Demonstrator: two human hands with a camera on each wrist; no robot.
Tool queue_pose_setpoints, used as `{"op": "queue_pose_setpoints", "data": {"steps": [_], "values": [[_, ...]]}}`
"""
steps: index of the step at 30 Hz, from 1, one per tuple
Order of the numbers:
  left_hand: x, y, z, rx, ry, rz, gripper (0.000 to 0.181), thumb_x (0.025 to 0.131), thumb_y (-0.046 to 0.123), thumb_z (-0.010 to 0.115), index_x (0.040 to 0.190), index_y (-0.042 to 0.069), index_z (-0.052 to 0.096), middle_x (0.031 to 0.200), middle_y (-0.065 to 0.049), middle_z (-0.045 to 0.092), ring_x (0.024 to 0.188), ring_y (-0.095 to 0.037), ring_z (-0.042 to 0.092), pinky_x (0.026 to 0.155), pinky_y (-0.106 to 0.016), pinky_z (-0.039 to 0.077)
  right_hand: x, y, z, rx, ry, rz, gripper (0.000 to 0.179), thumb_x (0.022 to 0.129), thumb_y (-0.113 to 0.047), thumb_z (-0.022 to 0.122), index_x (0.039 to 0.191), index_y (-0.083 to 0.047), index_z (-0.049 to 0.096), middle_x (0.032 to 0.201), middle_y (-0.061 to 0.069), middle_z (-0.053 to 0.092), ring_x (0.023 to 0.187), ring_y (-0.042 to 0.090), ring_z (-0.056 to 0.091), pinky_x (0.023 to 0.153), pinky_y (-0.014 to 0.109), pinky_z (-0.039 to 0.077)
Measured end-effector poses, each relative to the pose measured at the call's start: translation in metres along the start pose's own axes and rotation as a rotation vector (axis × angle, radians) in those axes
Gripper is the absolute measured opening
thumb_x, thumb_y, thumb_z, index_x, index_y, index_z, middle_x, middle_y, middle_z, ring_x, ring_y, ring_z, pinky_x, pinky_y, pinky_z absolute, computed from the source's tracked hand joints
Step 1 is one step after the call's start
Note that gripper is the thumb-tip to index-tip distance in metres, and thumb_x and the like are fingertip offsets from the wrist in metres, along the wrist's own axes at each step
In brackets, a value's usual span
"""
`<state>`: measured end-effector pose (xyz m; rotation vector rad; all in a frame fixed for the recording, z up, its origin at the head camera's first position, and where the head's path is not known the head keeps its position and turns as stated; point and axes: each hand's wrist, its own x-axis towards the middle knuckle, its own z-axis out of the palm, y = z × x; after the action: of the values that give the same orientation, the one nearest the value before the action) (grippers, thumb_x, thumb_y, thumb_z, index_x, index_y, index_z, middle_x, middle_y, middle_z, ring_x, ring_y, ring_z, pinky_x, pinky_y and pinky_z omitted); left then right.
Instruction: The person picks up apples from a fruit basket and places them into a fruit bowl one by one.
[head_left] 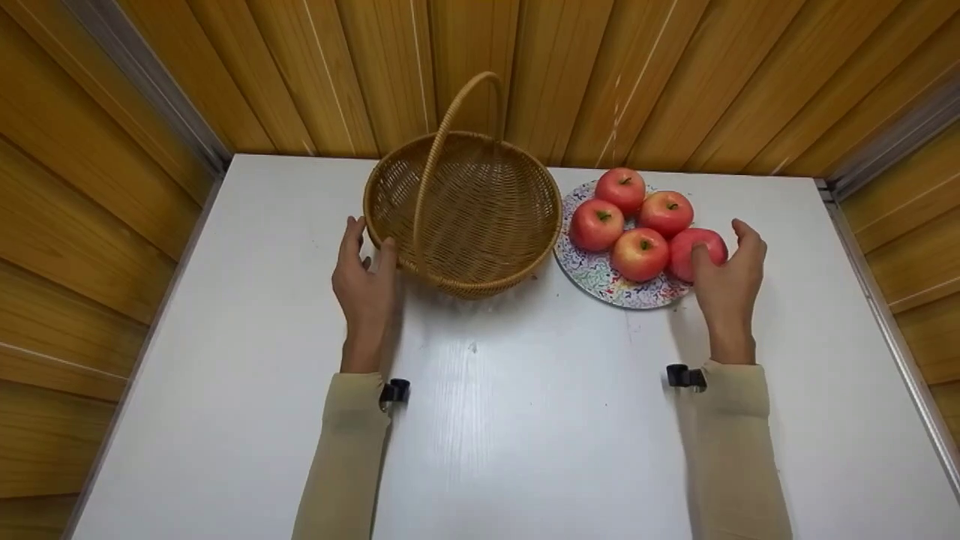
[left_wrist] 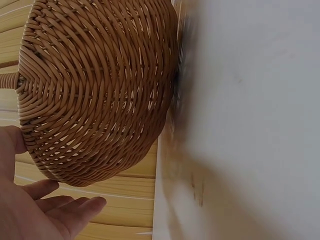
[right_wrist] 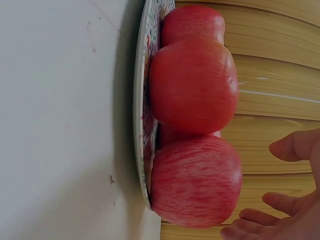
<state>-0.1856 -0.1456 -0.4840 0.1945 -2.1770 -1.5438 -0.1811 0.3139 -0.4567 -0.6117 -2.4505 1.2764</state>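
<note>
A round wicker basket [head_left: 480, 286] with a tall arched handle [head_left: 429, 176] stands at the back of the table, nothing visible inside it. My left hand [head_left: 364, 281] is at its left side, fingers spread; in the left wrist view the thumb [left_wrist: 15, 139] meets the rim and the other fingers are just below. To the right, several red apples [head_left: 639, 253] sit on a round patterned plate [head_left: 592, 281]. Beside the rightmost apple [head_left: 682, 251] is my right hand [head_left: 727, 289], thumb and fingers apart. The right wrist view shows a gap between that hand and the apple [right_wrist: 197, 182].
The white table [head_left: 525, 420] stretches in front of the basket and plate. Wood-patterned panels [head_left: 570, 82] rise behind it and at both sides. The plate's left edge lies close against the basket. A small black clip [head_left: 395, 390] is at the left cuff, another at the right.
</note>
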Motion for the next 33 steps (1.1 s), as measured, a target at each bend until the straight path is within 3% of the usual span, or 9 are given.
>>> {"op": "queue_pose_setpoints", "data": {"steps": [6,12,17,23,27,33], "values": [[0.007,0.005,-0.001,0.089,-0.006,0.067,0.055,0.103,0.021,0.066,0.153,0.000,0.054,0.164,-0.019,0.042,0.151,-0.028,0.040,0.111,-0.054,0.049,0.003,-0.006,-0.002,-0.038,-0.010,-0.051,0.067,0.104,-0.024,0.055,0.164,-0.003,0.032,0.166,0.015,0.033,0.157,0.025,0.027,0.128,0.038,0.022],[0.020,0.022,0.000,0.163,-0.045,0.170,0.055,0.106,0.022,0.065,0.153,-0.003,0.053,0.163,-0.021,0.043,0.151,-0.031,0.041,0.120,-0.047,0.040,0.005,-0.019,0.000,-0.045,-0.033,-0.125,0.068,0.105,-0.023,0.058,0.164,-0.002,0.031,0.166,0.017,0.033,0.156,0.028,0.029,0.128,0.042,0.023],[0.033,0.044,0.000,0.148,-0.093,0.232,0.056,0.110,0.030,0.054,0.156,-0.002,0.049,0.165,-0.020,0.039,0.152,-0.030,0.038,0.122,-0.047,0.036,0.008,-0.031,0.004,-0.061,-0.061,-0.217,0.069,0.107,-0.027,0.059,0.164,0.000,0.032,0.166,0.019,0.034,0.156,0.031,0.030,0.128,0.044,0.025],[0.049,0.072,-0.003,0.127,-0.159,0.284,0.067,0.111,0.042,0.044,0.164,0.003,0.037,0.171,-0.017,0.029,0.158,-0.024,0.024,0.128,-0.041,0.022,0.010,-0.044,0.010,-0.044,-0.116,-0.367,0.074,0.109,-0.042,0.057,0.164,0.001,0.032,0.167,0.020,0.034,0.156,0.033,0.030,0.128,0.047,0.023],[0.058,0.091,-0.003,0.163,-0.153,0.368,0.075,0.108,0.051,0.042,0.165,0.004,0.035,0.173,-0.019,0.022,0.161,-0.025,0.015,0.130,-0.039,0.010,0.011,-0.054,0.012,-0.034,-0.161,-0.406,0.077,0.109,-0.046,0.056,0.166,-0.002,0.029,0.170,0.019,0.030,0.157,0.033,0.027,0.128,0.051,0.021],[0.064,0.121,0.003,0.258,-0.142,0.503,0.096,0.103,0.076,0.029,0.167,0.005,0.031,0.175,-0.021,0.013,0.163,-0.030,0.002,0.129,-0.043,-0.006,0.013,-0.065,0.012,-0.056,-0.190,-0.465,0.082,0.107,-0.052,0.054,0.168,-0.004,0.027,0.171,0.018,0.026,0.158,0.034,0.025,0.128,0.057,0.019]]}}
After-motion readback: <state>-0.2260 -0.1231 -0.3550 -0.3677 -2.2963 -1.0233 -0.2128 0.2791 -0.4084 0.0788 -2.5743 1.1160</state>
